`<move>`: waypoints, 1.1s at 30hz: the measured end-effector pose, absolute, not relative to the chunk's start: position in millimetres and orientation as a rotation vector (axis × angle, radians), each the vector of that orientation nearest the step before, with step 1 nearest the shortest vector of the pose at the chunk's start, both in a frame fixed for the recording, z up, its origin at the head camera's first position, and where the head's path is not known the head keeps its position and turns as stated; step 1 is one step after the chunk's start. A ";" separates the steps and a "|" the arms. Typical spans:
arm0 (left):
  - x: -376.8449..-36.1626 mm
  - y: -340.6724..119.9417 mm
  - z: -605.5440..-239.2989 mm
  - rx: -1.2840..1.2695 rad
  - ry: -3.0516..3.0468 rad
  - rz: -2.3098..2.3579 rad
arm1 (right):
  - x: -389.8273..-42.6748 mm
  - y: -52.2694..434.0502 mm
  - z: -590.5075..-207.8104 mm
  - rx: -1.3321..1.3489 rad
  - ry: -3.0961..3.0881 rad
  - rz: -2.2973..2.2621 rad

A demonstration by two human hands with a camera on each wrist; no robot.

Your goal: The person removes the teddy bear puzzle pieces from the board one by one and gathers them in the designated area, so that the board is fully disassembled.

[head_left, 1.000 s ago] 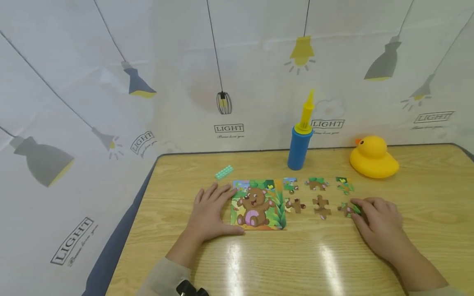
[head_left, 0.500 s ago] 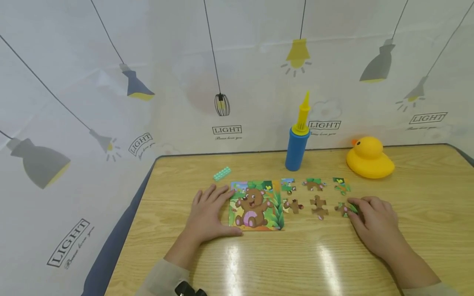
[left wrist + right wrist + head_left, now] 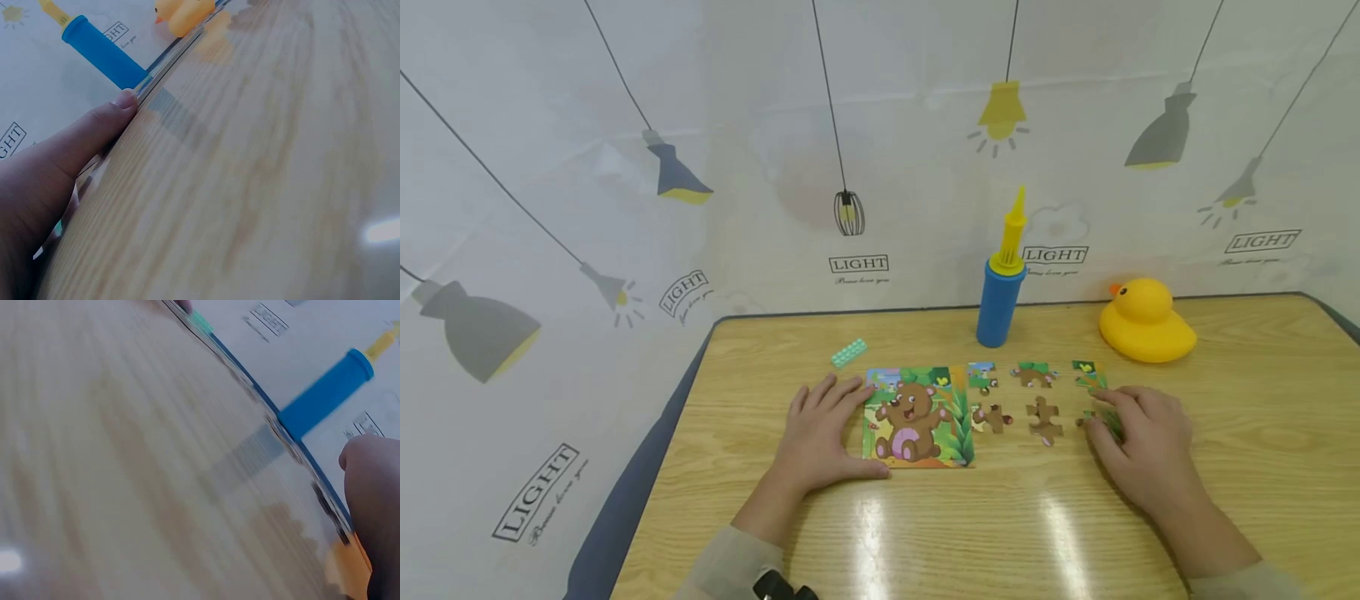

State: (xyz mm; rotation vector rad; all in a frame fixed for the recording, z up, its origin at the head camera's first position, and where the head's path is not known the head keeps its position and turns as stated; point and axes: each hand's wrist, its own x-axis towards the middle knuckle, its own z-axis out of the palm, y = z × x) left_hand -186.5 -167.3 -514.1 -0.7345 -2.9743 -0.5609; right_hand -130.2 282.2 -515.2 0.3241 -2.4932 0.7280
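A partly built bear puzzle (image 3: 917, 417) lies on the wooden table (image 3: 1000, 517). My left hand (image 3: 831, 421) rests flat against the puzzle's left edge, fingers straight and thumb along the lower corner. Its thumb (image 3: 94, 131) shows in the left wrist view. Several loose puzzle pieces (image 3: 1045, 419) lie in two rows to the right of the puzzle. My right hand (image 3: 1101, 414) curls over the rightmost lower puzzle piece (image 3: 1086, 417), pinching it between thumb and fingers. One right fingertip (image 3: 375, 487) shows in the right wrist view; the piece is hidden there.
A blue and yellow hand pump (image 3: 1000, 292) stands behind the pieces, and a yellow rubber duck (image 3: 1146, 321) sits at the back right. A small teal brick (image 3: 848, 352) lies behind the left hand. A patterned cloth wall (image 3: 880, 167) closes the table's far and left sides.
My right hand has slid slightly forward and left over the rightmost piece, covering more of it. The left hand has stayed on the puzzle's edge.
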 end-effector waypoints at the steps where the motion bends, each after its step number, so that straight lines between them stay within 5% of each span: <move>1: -186.5 -167.4 -514.2 -0.734 -2.975 -0.564 | -131.5 276.1 -515.4 0.346 -2.468 0.720; 33: -186.9 -166.7 -515.1 -0.739 -2.955 -0.552 | -153.7 91.1 -512.4 0.671 -2.524 0.693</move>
